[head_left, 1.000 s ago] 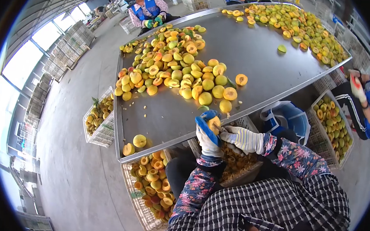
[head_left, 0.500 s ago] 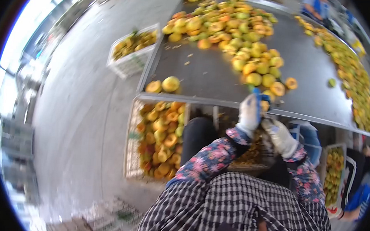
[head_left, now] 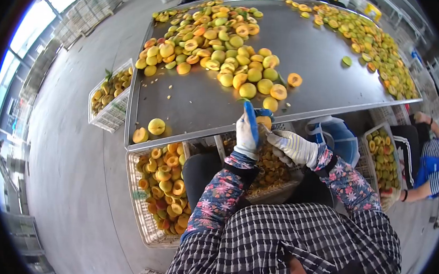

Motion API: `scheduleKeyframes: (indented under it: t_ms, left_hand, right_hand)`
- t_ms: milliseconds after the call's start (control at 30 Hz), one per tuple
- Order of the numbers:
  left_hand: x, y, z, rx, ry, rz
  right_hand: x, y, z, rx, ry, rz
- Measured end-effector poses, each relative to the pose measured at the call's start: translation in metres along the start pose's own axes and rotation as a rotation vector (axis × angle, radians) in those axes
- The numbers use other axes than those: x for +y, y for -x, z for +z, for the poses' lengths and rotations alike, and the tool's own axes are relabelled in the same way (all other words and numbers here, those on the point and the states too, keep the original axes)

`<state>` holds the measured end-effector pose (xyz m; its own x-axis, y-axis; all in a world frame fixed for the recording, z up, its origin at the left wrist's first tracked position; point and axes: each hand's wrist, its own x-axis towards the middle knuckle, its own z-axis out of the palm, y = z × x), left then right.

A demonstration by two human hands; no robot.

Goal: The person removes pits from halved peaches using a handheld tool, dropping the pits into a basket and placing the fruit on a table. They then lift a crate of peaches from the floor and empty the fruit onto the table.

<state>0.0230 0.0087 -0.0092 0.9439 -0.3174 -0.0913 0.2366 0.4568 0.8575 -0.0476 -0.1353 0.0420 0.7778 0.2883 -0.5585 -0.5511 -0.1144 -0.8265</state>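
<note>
My left hand (head_left: 248,130), in a white glove with blue fingers, is closed round a yellow-orange fruit (head_left: 264,121) at the table's near edge. My right hand (head_left: 294,146), in a striped, soiled glove, is closed just right of the fruit, pinching something too small to make out. Beyond my hands a heap of halved fruit (head_left: 229,52) lies on the metal table (head_left: 191,102). Two pieces (head_left: 156,126) sit apart at its near left corner. Below my hands is a crate of brown scraps (head_left: 272,173).
A crate of fruit halves (head_left: 164,184) stands by my left knee, another crate (head_left: 112,93) left of the table. A blue bucket (head_left: 337,139) is right of my hands. At the right a co-worker (head_left: 431,165) sits by a fruit crate (head_left: 381,157). More fruit (head_left: 370,51) lines the table's far right.
The view has swung to the right, so the table and both hands appear further left. My hands remain close together around the fruit.
</note>
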Motion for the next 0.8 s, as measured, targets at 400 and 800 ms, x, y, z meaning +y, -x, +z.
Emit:
scheduleKeyframes:
  t_ms: [400,800]
  left_hand:
    - [-0.014,0.000,0.005,-0.030,0.251,-0.249]
    - [0.096,0.070,-0.078,0.067,-1.175,0.643]
  right_hand:
    - [0.021,0.028,-0.001,-0.213,-0.469,0.097]
    - [0.094,0.045,-0.053,0.227,0.620,-0.400]
